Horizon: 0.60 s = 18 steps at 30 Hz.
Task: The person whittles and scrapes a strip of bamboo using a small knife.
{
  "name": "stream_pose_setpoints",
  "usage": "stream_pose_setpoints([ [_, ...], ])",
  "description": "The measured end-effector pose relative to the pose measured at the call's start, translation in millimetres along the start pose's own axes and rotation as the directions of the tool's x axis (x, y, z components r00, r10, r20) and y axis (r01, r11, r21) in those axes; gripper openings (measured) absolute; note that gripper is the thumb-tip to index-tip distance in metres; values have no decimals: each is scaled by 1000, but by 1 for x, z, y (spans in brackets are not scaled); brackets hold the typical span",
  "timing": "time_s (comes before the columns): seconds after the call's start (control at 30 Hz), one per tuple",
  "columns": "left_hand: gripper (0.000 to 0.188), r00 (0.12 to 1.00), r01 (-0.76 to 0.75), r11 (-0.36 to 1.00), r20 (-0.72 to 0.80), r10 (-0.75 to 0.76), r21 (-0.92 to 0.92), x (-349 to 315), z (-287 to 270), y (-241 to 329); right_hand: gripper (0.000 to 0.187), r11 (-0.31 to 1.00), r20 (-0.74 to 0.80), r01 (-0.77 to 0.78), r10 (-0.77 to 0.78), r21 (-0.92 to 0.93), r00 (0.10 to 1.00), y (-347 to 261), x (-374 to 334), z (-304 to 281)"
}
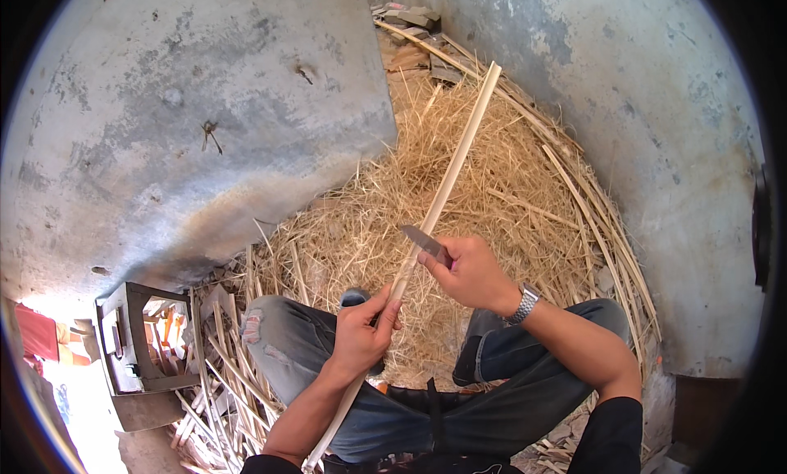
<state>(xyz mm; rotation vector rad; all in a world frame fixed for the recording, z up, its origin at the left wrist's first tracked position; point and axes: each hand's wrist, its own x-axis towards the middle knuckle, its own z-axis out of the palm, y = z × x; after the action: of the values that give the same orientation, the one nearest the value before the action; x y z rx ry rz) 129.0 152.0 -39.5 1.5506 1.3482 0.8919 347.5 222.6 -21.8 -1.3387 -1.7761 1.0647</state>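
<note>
A long pale split bamboo strip (459, 156) runs slantwise from beside my left forearm up to the far side, over a heap of shavings. My left hand (365, 328) is wrapped round its lower part, above my lap. My right hand (471, 271) grips a knife by its handle, fingers closed and thumb toward the blade. The knife blade (422, 240) lies across the strip a short way beyond my left hand and appears to touch it. A metal-banded watch (523, 303) circles my right wrist.
Curly straw-coloured shavings (344, 228) cover the floor between my bent legs and the walls. Long strips (607, 228) lie along the right wall (656, 146). Loose sticks (225, 376) pile up at the left, near a dark open-framed box (135, 339). Broken bricks (414, 17) sit at the far corner.
</note>
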Motion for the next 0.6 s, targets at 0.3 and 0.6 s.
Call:
stream_pose_setpoints([
  [0.3, 34, 996, 31, 999, -89, -32, -15, 7, -11, -21, 22, 932, 323, 361, -329, -43, 887, -23, -25, 10],
  [0.6, 37, 982, 171, 954, 117, -146, -245, -4, -12, -4, 27, 953, 2, 189, -194, -236, 981, 9, 8, -38],
])
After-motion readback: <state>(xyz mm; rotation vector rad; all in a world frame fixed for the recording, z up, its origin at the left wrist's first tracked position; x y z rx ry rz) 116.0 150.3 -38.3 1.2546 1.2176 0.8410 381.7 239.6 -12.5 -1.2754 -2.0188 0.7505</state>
